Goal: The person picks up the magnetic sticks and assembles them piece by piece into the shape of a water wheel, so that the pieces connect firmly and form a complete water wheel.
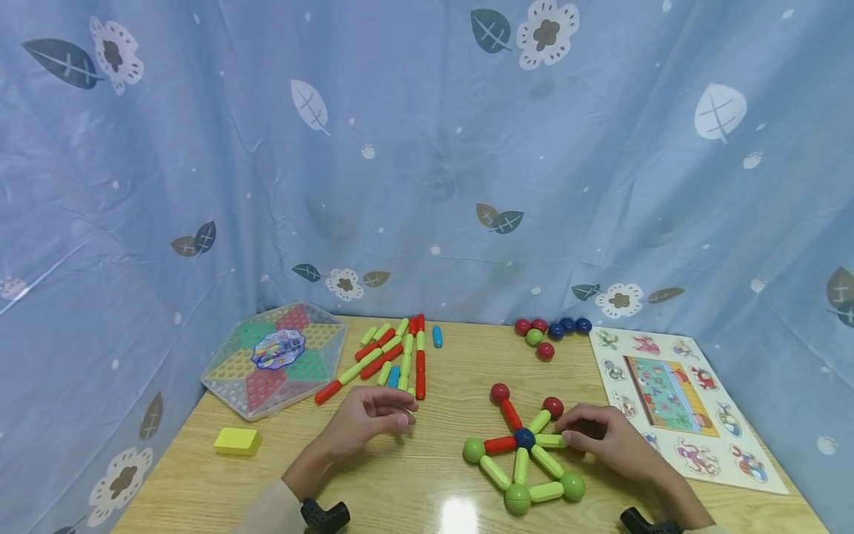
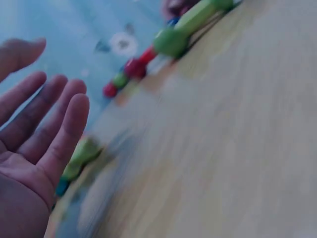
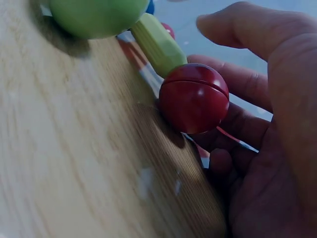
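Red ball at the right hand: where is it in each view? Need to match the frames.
Head: the red ball is hidden under the right hand, at the outer end of the spoke pointing right from the blue hub.
Left wrist: not identifiable; only blurred balls and rods at the top.
Right wrist: red ball at centre, against the fingers.
Shared landmark: the wooden table.

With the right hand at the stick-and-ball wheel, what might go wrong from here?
1. The right hand cups a red ball at the tip of a green stick; a nudge may pop it loose and let it roll on the table.
2. Pushing that spoke may shift the blue hub ball and skew the wheel.
3. The left hand, open beside the loose sticks, may scatter them.
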A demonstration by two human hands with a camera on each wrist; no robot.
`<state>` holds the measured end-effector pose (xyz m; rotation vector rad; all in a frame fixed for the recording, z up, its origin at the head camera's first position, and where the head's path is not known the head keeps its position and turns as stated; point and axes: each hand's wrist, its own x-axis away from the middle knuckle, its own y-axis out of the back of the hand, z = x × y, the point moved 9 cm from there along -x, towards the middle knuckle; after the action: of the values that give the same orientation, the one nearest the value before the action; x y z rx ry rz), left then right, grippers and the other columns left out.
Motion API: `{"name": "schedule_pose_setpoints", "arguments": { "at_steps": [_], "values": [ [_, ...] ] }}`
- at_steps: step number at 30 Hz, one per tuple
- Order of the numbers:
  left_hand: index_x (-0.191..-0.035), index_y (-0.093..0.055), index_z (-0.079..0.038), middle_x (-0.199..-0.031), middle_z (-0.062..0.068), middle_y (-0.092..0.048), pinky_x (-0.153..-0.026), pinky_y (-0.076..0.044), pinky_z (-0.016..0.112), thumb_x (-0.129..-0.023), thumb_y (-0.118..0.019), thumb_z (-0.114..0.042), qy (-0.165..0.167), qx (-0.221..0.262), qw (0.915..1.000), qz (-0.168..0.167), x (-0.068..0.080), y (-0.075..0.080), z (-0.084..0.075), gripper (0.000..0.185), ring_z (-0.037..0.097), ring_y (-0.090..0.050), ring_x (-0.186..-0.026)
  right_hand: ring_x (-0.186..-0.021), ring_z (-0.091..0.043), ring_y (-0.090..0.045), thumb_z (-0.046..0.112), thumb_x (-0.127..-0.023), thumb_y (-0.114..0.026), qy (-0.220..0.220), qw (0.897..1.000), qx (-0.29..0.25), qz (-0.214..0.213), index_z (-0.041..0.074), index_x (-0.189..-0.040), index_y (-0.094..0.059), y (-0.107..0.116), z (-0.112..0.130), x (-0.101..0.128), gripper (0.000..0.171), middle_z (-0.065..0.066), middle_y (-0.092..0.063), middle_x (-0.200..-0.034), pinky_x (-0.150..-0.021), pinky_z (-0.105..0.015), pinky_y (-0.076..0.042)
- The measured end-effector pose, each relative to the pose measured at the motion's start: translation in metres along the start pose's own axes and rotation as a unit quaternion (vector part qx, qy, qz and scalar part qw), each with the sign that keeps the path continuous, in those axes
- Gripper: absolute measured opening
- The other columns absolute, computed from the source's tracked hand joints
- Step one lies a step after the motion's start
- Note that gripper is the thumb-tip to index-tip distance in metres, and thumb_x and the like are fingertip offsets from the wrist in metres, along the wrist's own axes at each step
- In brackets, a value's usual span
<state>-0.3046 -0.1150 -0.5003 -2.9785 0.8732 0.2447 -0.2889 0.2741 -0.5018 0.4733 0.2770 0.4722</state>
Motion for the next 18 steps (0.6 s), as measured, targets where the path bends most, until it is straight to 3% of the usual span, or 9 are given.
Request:
{"name": "schedule_pose_setpoints", "arguments": {
  "at_steps": [4,7,11,15,18],
  "values": [
    [-0.136,-0.067,0.014,-0.129,0.033,-0.074,-0.090,-0.066,0.032,-0.102,-0.077,-0.006,-0.012,-0.033,0.9990,-0.026,-0.002,0.025,0.003,0.041,0.018,-0.082,-0.108,-0.094,-0.012,-0.072,0.009,-0.108,-0.069,0.009,1.000,0.014,0.004,0.013,-0.119,-0.079,-0.001,0.003,0.000,0.016,-0.005,-0.079,-0.112,-0.080,-0.025,-0.059],
    [-0.134,-0.073,0.007,-0.126,0.025,-0.078,-0.088,-0.066,0.032,-0.101,-0.080,-0.011,0.012,-0.076,0.9955,-0.056,-0.006,0.034,0.010,0.038,0.016,-0.081,-0.104,-0.094,-0.011,-0.072,0.010,-0.108,-0.069,0.007,1.000,0.019,0.001,0.014,-0.119,-0.079,-0.001,0.003,0.000,0.016,-0.004,-0.079,-0.112,-0.081,-0.025,-0.058],
    [-0.120,-0.082,-0.006,-0.107,0.010,-0.083,-0.076,-0.065,0.028,-0.096,-0.087,-0.021,0.039,-0.164,0.9785,-0.119,-0.015,0.037,0.013,0.029,0.014,-0.079,-0.089,-0.094,-0.010,-0.071,0.012,-0.108,-0.070,-0.001,1.000,0.022,-0.002,0.016,-0.118,-0.079,-0.001,0.001,0.000,0.015,-0.003,-0.079,-0.111,-0.081,-0.024,-0.058],
    [-0.105,-0.085,-0.012,-0.079,-0.006,-0.074,-0.068,-0.058,0.025,-0.089,-0.094,-0.028,0.035,-0.297,0.9373,-0.178,-0.023,0.026,0.004,0.024,0.007,-0.067,-0.070,-0.094,-0.009,-0.070,0.012,-0.107,-0.071,-0.005,1.000,0.029,-0.009,0.018,-0.117,-0.080,0.000,-0.002,0.001,0.014,-0.001,-0.079,-0.111,-0.081,-0.024,-0.057],
    [-0.100,-0.083,-0.012,-0.069,-0.011,-0.062,-0.066,-0.052,0.025,-0.087,-0.095,-0.028,0.031,-0.402,0.8926,-0.202,-0.025,0.012,-0.006,0.023,0.004,-0.056,-0.063,-0.095,-0.009,-0.070,0.012,-0.107,-0.072,-0.002,0.999,0.036,-0.013,0.018,-0.117,-0.080,-0.001,-0.002,0.001,0.014,0.000,-0.079,-0.111,-0.081,-0.024,-0.056]
  ]
}}
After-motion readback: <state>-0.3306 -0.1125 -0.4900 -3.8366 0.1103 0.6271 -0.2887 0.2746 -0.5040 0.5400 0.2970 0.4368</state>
